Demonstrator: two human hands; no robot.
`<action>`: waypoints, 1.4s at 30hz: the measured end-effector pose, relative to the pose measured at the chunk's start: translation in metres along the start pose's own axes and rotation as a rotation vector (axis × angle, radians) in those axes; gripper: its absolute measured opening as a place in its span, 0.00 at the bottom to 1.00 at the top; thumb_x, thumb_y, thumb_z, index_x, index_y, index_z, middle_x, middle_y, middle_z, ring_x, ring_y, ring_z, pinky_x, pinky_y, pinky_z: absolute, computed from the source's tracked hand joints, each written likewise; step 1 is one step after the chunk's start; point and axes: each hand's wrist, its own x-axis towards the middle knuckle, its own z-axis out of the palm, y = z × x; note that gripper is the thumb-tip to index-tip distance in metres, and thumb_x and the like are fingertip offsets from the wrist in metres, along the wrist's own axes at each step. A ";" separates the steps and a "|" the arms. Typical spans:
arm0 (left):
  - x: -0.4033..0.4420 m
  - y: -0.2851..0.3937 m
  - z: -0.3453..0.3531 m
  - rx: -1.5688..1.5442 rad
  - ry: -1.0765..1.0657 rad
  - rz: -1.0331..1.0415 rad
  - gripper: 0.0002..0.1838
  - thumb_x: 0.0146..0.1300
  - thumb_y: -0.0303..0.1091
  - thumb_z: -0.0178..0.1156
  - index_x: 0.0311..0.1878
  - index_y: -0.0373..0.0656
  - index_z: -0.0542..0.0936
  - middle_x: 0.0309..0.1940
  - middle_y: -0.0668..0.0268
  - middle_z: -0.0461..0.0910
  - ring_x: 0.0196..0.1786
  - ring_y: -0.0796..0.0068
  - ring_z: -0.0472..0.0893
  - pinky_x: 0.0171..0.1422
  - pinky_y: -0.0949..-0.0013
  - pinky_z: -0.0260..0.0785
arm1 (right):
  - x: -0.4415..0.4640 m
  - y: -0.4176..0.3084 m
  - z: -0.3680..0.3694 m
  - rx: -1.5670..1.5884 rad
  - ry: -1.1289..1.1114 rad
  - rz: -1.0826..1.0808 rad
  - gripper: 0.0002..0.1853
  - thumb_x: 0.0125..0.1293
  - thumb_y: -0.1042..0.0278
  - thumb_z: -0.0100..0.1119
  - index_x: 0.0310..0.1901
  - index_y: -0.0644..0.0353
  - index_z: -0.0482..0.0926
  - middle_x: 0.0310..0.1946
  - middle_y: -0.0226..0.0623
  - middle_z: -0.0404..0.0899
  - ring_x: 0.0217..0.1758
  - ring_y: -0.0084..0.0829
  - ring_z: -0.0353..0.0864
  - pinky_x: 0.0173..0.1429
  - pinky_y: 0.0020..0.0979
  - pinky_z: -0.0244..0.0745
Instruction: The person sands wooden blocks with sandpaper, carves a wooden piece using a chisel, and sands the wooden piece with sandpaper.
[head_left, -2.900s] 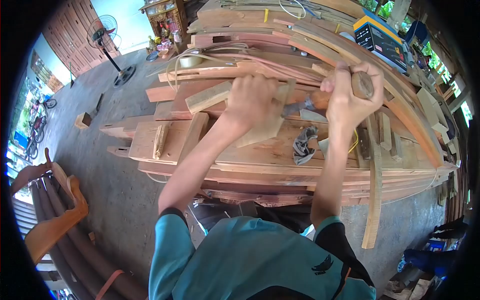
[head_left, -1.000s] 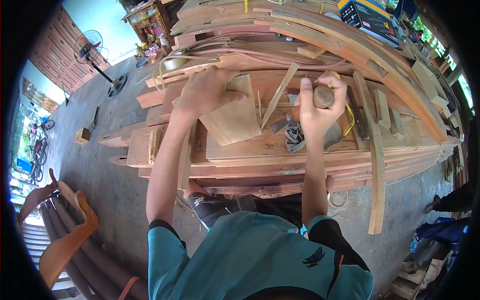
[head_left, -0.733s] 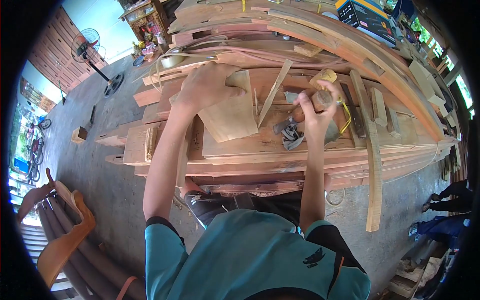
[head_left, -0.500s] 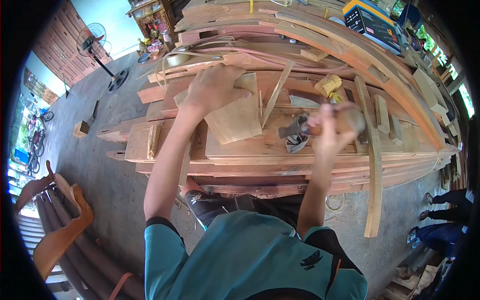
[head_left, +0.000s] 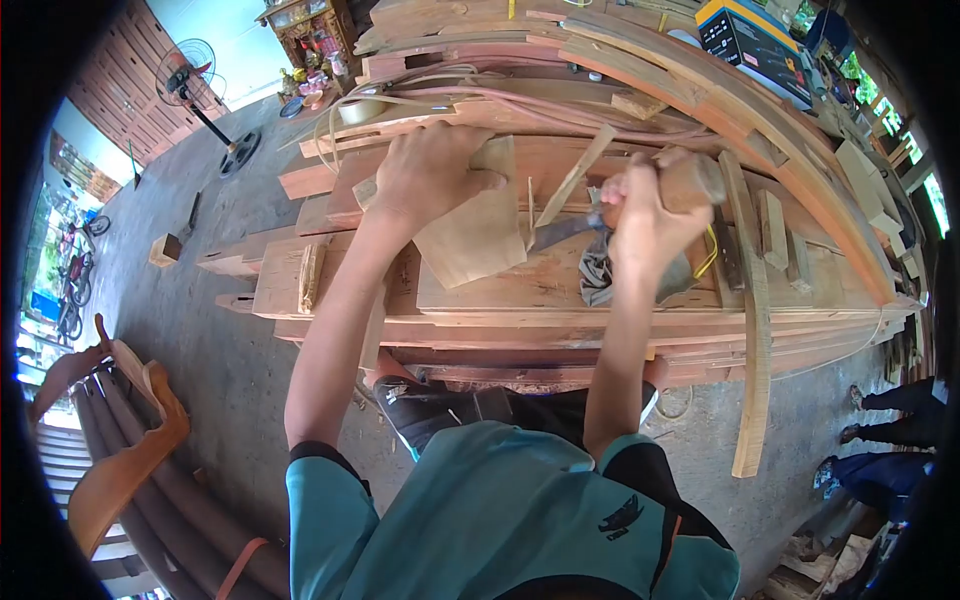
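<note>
The wooden-handled tool (head_left: pixel 692 184) fills our closed right hand (head_left: pixel 645 222); left of that grip, our left hand (head_left: pixel 428 178) clasps a thin board (head_left: pixel 475 240), thumb on its face.

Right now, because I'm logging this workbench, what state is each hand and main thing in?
Left hand: resting on the thin wooden panel
Right hand: closed around the wood-handled chisel
Wood-handled chisel: held, blade towards the panel
Thin wooden panel: lying under the left hand
Grey cloth: crumpled
Long wooden strip: overhanging the near edge
Pedestal fan: standing; spinning unclear
</note>
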 end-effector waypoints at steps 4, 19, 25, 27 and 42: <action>-0.004 0.010 -0.008 0.012 -0.034 -0.036 0.20 0.47 0.46 0.64 0.42 0.47 0.78 0.30 0.56 0.79 0.39 0.54 0.78 0.44 0.55 0.70 | 0.002 -0.060 0.019 0.064 -0.111 -0.347 0.11 0.47 0.89 0.46 0.32 0.62 0.63 0.14 0.36 0.66 0.12 0.25 0.66 0.17 0.26 0.66; -0.011 0.010 0.002 0.029 0.006 0.000 0.23 0.46 0.44 0.65 0.48 0.53 0.78 0.35 0.60 0.80 0.40 0.58 0.78 0.46 0.59 0.70 | -0.003 -0.045 0.030 -0.118 -0.200 -0.507 0.13 0.46 0.90 0.49 0.32 0.61 0.66 0.16 0.33 0.68 0.13 0.24 0.67 0.16 0.24 0.65; -0.008 0.012 -0.001 0.026 -0.014 -0.008 0.23 0.46 0.46 0.65 0.47 0.52 0.78 0.33 0.59 0.80 0.37 0.57 0.79 0.43 0.59 0.70 | -0.025 0.030 0.010 -0.175 -0.094 -0.191 0.07 0.47 0.85 0.55 0.25 0.63 0.68 0.19 0.27 0.68 0.21 0.19 0.68 0.26 0.21 0.63; -0.003 0.006 0.000 0.037 0.017 0.012 0.23 0.46 0.47 0.65 0.47 0.52 0.78 0.32 0.58 0.80 0.36 0.57 0.79 0.43 0.59 0.70 | -0.023 0.032 0.006 -0.140 -0.074 -0.139 0.09 0.47 0.87 0.56 0.23 0.63 0.68 0.19 0.26 0.69 0.20 0.17 0.68 0.24 0.22 0.64; -0.008 0.016 -0.007 0.073 -0.094 -0.020 0.21 0.48 0.46 0.63 0.45 0.50 0.77 0.30 0.58 0.79 0.37 0.55 0.79 0.44 0.57 0.70 | -0.031 -0.021 0.008 -0.319 -0.261 -0.524 0.14 0.50 0.89 0.48 0.35 0.60 0.62 0.19 0.36 0.70 0.19 0.25 0.71 0.22 0.28 0.69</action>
